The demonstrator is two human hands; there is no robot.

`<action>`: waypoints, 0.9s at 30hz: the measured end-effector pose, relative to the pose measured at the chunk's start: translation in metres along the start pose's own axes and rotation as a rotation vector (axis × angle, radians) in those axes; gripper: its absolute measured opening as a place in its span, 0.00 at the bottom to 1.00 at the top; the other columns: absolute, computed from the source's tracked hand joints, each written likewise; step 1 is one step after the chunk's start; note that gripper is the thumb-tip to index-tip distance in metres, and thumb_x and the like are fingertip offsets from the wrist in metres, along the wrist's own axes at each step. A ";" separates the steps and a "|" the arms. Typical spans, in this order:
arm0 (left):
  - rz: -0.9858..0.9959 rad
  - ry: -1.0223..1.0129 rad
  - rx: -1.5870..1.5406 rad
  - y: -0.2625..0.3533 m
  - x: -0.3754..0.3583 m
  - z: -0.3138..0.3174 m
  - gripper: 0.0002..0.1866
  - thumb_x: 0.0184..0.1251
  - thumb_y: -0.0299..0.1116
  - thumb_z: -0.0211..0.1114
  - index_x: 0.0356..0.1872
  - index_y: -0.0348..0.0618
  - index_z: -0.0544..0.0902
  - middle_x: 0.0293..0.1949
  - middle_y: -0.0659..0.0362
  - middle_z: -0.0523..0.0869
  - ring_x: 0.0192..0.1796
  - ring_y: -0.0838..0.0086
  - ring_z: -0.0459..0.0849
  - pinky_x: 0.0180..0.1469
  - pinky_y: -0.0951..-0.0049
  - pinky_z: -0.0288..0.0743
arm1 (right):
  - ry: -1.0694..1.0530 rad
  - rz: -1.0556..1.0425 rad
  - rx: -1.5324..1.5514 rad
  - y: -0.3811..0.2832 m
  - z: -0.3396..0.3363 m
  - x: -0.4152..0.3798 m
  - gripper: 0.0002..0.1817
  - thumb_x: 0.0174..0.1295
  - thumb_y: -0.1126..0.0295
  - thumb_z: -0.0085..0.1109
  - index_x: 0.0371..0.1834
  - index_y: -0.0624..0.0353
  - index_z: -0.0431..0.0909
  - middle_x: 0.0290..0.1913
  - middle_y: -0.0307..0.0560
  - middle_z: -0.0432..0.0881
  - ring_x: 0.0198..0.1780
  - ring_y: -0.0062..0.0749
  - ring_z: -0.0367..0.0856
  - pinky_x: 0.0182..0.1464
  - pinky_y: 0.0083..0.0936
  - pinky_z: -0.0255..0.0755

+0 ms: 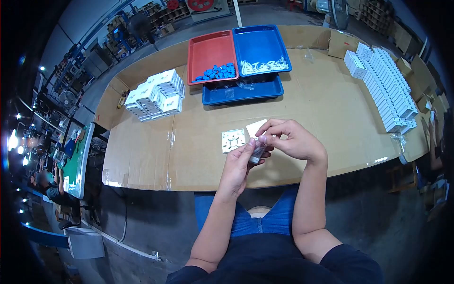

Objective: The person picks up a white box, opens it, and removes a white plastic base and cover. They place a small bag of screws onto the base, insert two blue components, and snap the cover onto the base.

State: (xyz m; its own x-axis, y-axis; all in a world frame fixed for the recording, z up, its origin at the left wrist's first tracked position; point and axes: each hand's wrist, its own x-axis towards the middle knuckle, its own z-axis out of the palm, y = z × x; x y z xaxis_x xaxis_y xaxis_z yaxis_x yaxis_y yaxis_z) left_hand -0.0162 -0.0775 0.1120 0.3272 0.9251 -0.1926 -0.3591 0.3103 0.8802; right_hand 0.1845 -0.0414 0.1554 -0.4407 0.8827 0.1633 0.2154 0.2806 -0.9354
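Observation:
Near the front edge of the cardboard-covered table, my left hand [240, 166] is closed round a small clear plastic bag [257, 152]. My right hand [288, 138] pinches at the top of the same bag, its fingertips beside my left thumb. What the bag holds is too small to tell. Just beyond my left hand lies a square white plate with slots and holes [233, 140]. A plain white square piece [256, 128] lies right of it, partly covered by my right fingers.
A red tray [211, 52] holds blue parts; a blue tray [261, 42] holds whitish parts. Another blue tray [242, 93] sits nearer. White boxes are stacked at left [158, 94] and in long rows at right [384, 90]. A person [59, 194] is at a green table far left.

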 end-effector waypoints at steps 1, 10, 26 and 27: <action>0.004 0.001 -0.008 -0.003 0.002 -0.002 0.23 0.86 0.48 0.55 0.55 0.35 0.85 0.47 0.54 0.91 0.50 0.71 0.92 0.51 0.73 0.84 | 0.002 0.002 0.000 -0.002 0.000 0.000 0.07 0.64 0.70 0.73 0.38 0.64 0.90 0.48 0.45 0.88 0.45 0.29 0.83 0.50 0.26 0.76; 0.138 -0.026 0.064 0.005 -0.003 0.004 0.22 0.87 0.44 0.55 0.52 0.32 0.87 0.42 0.55 0.92 0.46 0.72 0.91 0.55 0.70 0.82 | 0.023 -0.009 -0.006 -0.005 -0.005 0.000 0.09 0.59 0.71 0.77 0.35 0.63 0.86 0.42 0.43 0.88 0.43 0.26 0.84 0.49 0.25 0.76; 0.389 0.030 0.440 0.011 -0.007 0.001 0.20 0.88 0.39 0.54 0.51 0.30 0.87 0.39 0.55 0.93 0.44 0.76 0.89 0.52 0.74 0.80 | 0.045 -0.076 0.064 -0.001 0.000 0.005 0.10 0.56 0.70 0.80 0.31 0.60 0.86 0.36 0.40 0.86 0.36 0.22 0.81 0.43 0.25 0.75; 0.392 0.027 0.459 0.011 -0.007 0.002 0.20 0.88 0.39 0.54 0.50 0.30 0.87 0.39 0.54 0.93 0.44 0.76 0.89 0.52 0.73 0.80 | 0.050 -0.066 0.059 0.001 -0.001 0.005 0.10 0.56 0.71 0.81 0.32 0.61 0.86 0.36 0.39 0.87 0.37 0.21 0.82 0.43 0.24 0.76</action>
State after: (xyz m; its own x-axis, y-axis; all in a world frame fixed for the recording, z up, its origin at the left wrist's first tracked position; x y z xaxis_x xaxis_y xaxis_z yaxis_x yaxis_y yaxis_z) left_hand -0.0208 -0.0805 0.1235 0.2223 0.9586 0.1779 -0.0326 -0.1750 0.9840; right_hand 0.1833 -0.0368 0.1559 -0.4081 0.8812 0.2387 0.1353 0.3169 -0.9387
